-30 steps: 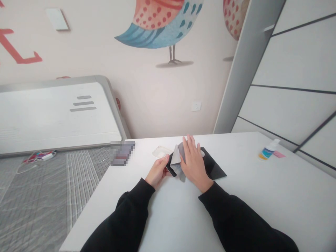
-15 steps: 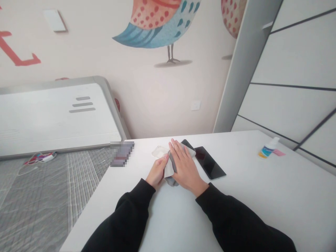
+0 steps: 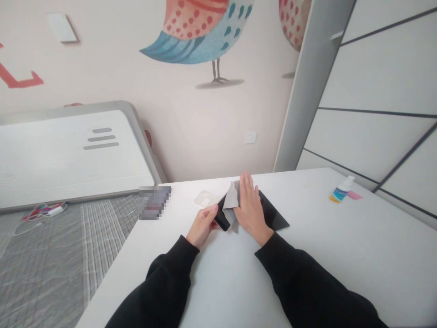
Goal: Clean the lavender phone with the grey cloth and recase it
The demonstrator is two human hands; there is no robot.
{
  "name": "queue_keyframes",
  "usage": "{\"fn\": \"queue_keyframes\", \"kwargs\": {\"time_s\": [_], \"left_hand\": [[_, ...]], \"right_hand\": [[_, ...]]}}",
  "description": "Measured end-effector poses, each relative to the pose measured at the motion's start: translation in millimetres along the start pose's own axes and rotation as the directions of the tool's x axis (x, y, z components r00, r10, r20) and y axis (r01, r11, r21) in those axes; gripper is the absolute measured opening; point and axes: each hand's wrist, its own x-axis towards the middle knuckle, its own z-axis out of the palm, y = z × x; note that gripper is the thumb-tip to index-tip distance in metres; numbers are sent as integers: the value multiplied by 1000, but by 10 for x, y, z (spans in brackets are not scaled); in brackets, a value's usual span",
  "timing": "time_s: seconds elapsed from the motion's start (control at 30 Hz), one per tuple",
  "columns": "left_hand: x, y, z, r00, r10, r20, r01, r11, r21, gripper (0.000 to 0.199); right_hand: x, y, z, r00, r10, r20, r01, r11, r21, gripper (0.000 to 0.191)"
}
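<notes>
My left hand (image 3: 202, 225) grips the lower left edge of a black phone (image 3: 222, 221), thumb on top. A grey cloth (image 3: 232, 198) lies over the phone's upper part and hangs down over its side. Against the cloth rests my right hand (image 3: 251, 207), its fingers extended and pointing away from me, so the cloth is partly hidden under the palm. A black tablet-like device (image 3: 273, 214) lies flat on the table just right of that hand. Behind my left hand lies a clear case (image 3: 205, 199).
The white table (image 3: 225, 282) has a blurred-out device (image 3: 155, 203) at its left edge. A white bottle (image 3: 342, 190) with a blue and yellow label stands at the right, beside a pink piece (image 3: 355, 195). A bed lies to the left.
My right hand has slid right with the cloth, now over part of the tablet-like device. The lower part of the phone has come into sight. The whole view has shifted slightly.
</notes>
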Motion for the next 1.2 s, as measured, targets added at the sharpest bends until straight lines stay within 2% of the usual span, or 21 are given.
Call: {"fn": "queue_keyframes", "kwargs": {"time_s": [0.07,0.13,0.2,0.27,0.33,0.5,0.63,0.73,0.8,0.93,1.0,1.1,1.2], "left_hand": [[-10,8,0,1000,11,0,-11,1000,-6,64],[-15,10,-3,1000,25,-1,-25,999,-23,63],[-15,11,-5,999,38,-4,-38,998,-48,61],[-11,15,-6,999,52,-12,-53,995,-79,58],[-6,20,-8,998,64,-21,-66,992,-111,55],[0,25,-39,997,68,-45,-74,985,-158,53],[9,16,-68,996,71,-51,-78,983,-168,53],[18,11,-66,995,86,-44,-92,982,-162,51],[22,7,-53,994,99,-37,-104,983,-153,52],[26,-1,-19,993,113,-25,-116,984,-136,56],[26,-5,-7,994,110,-21,-112,985,-128,57],[27,-12,-1,994,106,-36,-110,986,-127,55],[30,-18,-8,992,108,-66,-116,984,-136,55]], "right_hand": [[24,37,26,994,105,-8,-104,993,62,71],[54,54,37,969,247,14,-245,950,192,71],[80,61,37,921,386,51,-372,833,409,77],[97,65,38,881,464,93,-420,676,605,80],[103,64,53,864,484,138,-426,556,714,71],[94,-7,104,833,462,304,-489,360,794,58],[94,-122,65,837,414,359,-482,244,842,53],[98,-160,39,837,407,366,-478,218,851,47],[99,-143,45,825,451,341,-476,231,848,45],[100,-59,73,755,621,209,-478,305,824,59],[102,-30,68,727,673,137,-479,354,803,57],[105,-19,34,723,690,45,-456,427,781,48],[105,-31,5,706,708,10,-443,431,786,52]]}}
